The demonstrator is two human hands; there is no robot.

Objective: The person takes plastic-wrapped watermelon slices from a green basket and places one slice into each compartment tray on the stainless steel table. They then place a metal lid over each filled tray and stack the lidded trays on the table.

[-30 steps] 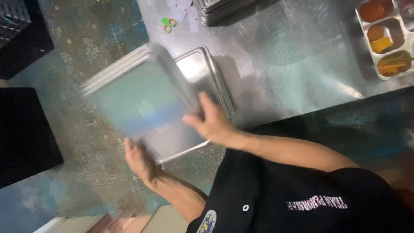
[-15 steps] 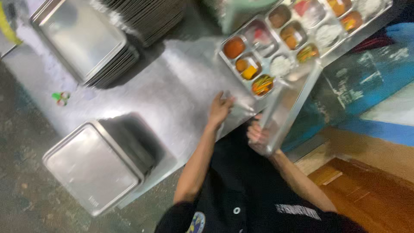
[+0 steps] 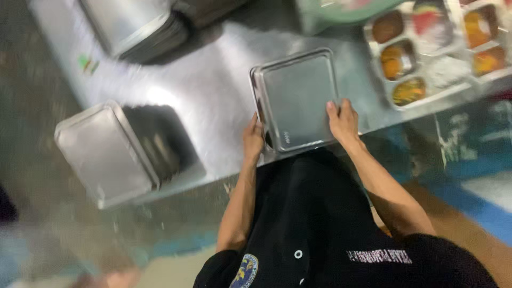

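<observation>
1. Half a second ago the steel tray stood tilted on edge at the counter's near side; now the steel tray [image 3: 296, 98] lies flat on the metal counter [image 3: 213, 101], directly in front of the person, with its near corner just over the counter's edge.
2. The left hand [image 3: 253, 140] grips the tray's left rim, fingers curled around the edge. The right hand [image 3: 343, 120] holds the near right corner, fingers resting on the tray's surface with the thumb out of sight.
3. The tray looks rigid, thin and fairly light, with a smooth, likely slippery surface; the raised rim at opposite sides is judged the surest place to hold it.
4. To the left, a stack of similar trays [image 3: 104, 152] sits at the counter's corner. Another stack [image 3: 136, 26] lies at the far side.
5. To the right, compartment trays of food [image 3: 426, 58] hold orange, brown and white portions.
6. The whole view is motion-blurred; the foods cannot be identified, and the far stack and food trays are cut off by the frame.
</observation>
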